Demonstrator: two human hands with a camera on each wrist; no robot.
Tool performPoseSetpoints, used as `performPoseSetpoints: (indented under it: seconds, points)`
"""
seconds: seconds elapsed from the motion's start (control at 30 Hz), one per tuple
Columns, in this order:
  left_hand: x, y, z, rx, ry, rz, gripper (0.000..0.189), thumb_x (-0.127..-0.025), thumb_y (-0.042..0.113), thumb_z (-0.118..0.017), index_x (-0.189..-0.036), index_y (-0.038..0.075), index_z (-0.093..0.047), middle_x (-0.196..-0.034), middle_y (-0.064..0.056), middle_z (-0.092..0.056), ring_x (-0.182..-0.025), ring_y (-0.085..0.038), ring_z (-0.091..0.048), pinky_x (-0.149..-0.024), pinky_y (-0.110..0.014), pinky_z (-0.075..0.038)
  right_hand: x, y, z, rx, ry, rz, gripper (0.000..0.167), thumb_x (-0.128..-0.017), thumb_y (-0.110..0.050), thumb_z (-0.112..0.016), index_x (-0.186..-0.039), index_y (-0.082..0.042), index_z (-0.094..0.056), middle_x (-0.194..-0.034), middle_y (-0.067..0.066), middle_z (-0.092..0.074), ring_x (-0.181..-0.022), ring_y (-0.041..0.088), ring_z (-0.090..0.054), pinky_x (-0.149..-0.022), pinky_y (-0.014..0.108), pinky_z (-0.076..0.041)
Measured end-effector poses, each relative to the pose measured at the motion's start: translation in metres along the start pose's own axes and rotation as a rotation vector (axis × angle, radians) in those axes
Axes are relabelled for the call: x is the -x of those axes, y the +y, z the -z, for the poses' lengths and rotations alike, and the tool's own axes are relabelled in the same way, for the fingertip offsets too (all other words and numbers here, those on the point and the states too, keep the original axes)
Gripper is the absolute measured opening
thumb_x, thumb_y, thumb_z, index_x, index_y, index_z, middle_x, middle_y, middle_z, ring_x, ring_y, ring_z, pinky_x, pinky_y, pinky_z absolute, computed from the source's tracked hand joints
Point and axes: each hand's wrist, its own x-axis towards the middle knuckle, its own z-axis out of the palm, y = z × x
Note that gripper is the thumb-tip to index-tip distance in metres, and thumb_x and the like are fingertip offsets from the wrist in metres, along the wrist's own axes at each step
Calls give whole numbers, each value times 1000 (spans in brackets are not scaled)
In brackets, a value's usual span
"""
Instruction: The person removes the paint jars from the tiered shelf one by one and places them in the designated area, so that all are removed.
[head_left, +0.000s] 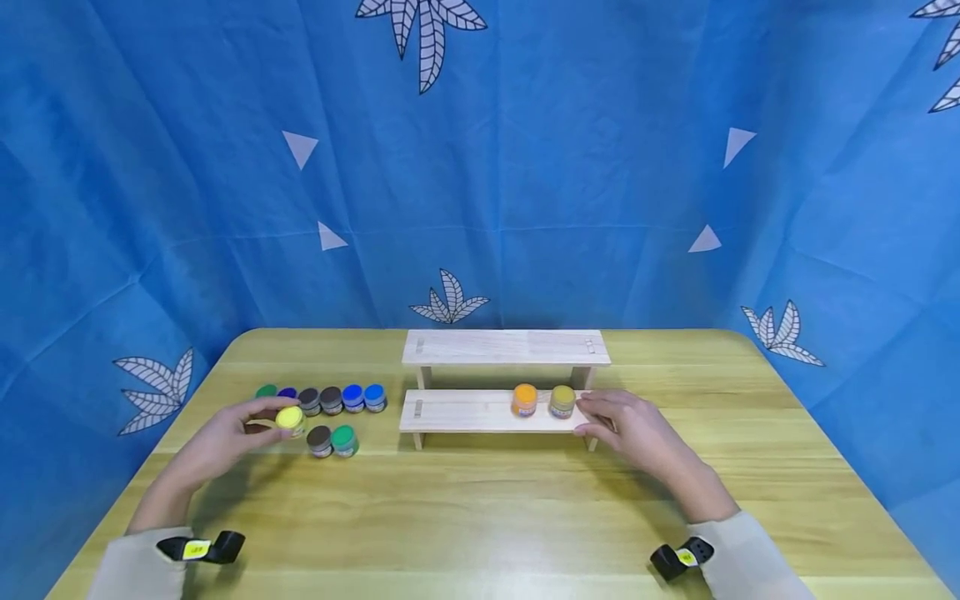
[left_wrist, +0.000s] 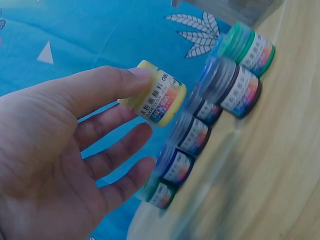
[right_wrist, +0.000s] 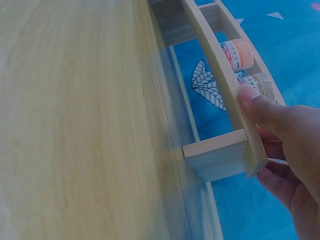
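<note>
Between thumb and fingers, my left hand (head_left: 225, 437) pinches a small jar of yellow paint (head_left: 291, 422), held tilted in the left wrist view. Beside it on the table stand a dark brown paint jar (head_left: 319, 442) and a green paint jar (head_left: 345, 440). My right hand (head_left: 637, 429) grips the right end of the lower step of a wooden shelf (head_left: 457, 410), thumb on its front edge. On that step, close to my right fingers, is an ochre-yellow paint jar (head_left: 562, 402). An orange paint jar (head_left: 525, 400) stands to its left.
Behind the left hand runs a row of several paint jars, among them a blue jar (head_left: 375, 397) and a black jar (head_left: 331, 400). The shelf's upper step (head_left: 506, 346) rises behind the lower one. A blue cloth (head_left: 525, 167) hangs around the table (head_left: 480, 517).
</note>
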Motion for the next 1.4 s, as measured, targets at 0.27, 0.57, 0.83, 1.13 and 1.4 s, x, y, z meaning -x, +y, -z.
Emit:
performPoseSetpoints:
  seconds: [0.27,0.57,0.83,1.13,1.4]
  points:
    - [-3,-17,-2,-19,-45,-17,45,-91,22,-71,-131,3,-59,-121,-14,-59,-103,-24,-59,-78,-28,-54,2,1,-1,-9,2,-11,47,-79,-33,-80,-115,-5,-72,-115,10,-69,-109,32,-64,-92,49,-51]
    - [-4,-27,-8,-34,-92,42,49,-91,32,-70,-132,7,-60,-132,-21,-53,-115,-39,-55,-90,-45,-49,4,0,-2,-2,-14,-41,48,-82,-38,-77,-118,-7,-72,-118,9,-69,-111,30,-63,-92,49,-50]
    - [-6,-32,-10,0,-126,27,48,-91,29,-70,-132,6,-59,-130,-19,-55,-112,-35,-56,-84,-27,-52,4,1,-2,6,2,-33,48,-81,-37,-78,-117,-7,-72,-117,9,-69,-110,31,-63,-91,49,-51]
    - [-4,-28,-9,-11,-90,37,55,-90,31,-72,-136,5,-56,-136,-21,-51,-113,-36,-56,-85,-34,-51,3,1,-2,7,6,-28,47,-81,-38,-78,-117,-7,-72,-116,9,-69,-109,30,-64,-91,48,-51]
    - [-2,-15,-7,-40,5,-25,51,-93,29,-69,-135,3,-56,-133,-18,-55,-117,-39,-54,-87,-28,-52,2,0,-1,5,-5,-38,48,-82,-37,-77,-118,-6,-72,-117,9,-69,-111,30,-63,-93,48,-50]
